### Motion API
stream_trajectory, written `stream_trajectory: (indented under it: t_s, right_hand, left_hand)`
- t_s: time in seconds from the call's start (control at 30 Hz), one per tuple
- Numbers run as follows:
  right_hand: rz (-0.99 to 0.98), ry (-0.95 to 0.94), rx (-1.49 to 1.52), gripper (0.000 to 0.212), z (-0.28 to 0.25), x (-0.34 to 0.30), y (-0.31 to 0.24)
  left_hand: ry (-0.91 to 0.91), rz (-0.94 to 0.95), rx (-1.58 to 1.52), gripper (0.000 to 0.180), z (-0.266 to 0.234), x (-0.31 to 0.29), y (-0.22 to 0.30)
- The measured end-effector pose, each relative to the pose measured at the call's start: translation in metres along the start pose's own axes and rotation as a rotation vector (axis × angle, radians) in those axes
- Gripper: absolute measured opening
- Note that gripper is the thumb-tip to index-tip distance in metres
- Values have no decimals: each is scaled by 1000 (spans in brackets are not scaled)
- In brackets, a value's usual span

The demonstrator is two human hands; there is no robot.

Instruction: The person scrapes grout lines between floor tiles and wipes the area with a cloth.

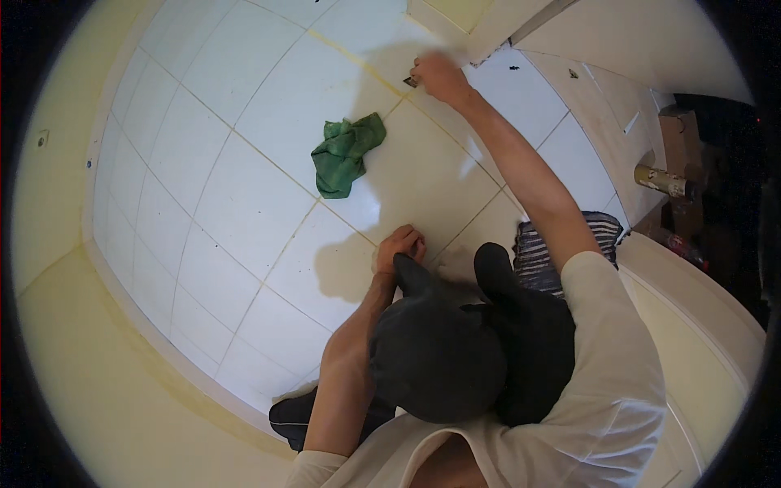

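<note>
Out ahead, near the wall corner, my right hand [440,75] is closed on a small dark scraper-like blade [410,81]. Its tip is over the white tiled floor [260,195], close to a yellowish grout line [348,54]. My left hand [400,246] is beside my dark-clad knee, fingers curled; whatever they hold, if anything, is hidden. Between the hands and to their left lies a crumpled green cloth [345,156] on the tiles.
A striped mat [538,259] lies under my right arm. At the right stand a cardboard box [682,134] and a cylindrical can [663,180] beside a dark opening. Cream walls [49,203] bound the floor at left; a door frame [504,32] rises ahead right.
</note>
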State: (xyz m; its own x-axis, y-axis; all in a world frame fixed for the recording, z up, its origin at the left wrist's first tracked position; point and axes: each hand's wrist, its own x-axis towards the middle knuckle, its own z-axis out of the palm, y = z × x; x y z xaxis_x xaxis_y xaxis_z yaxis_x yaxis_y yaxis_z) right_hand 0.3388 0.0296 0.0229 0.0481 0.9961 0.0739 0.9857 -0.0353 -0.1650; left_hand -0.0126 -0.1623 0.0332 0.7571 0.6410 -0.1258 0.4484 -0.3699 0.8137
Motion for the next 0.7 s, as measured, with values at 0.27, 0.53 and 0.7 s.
stream_trajectory:
  t_s: [0.27, 0.53, 0.7]
  right_hand:
    - [-19, 54, -34, 7, -17, -9, -26]
    - [10, -28, -120, 11, -27, -86, -26]
    - [-64, -140, -79, 13, -43, -163, -11]
  left_hand:
    - [-1, 1, 22, 3, -10, -2, 3]
    - [4, 224, 161, 19, -16, 17, -33]
    - [373, 198, 577, 66, -78, 70, -35]
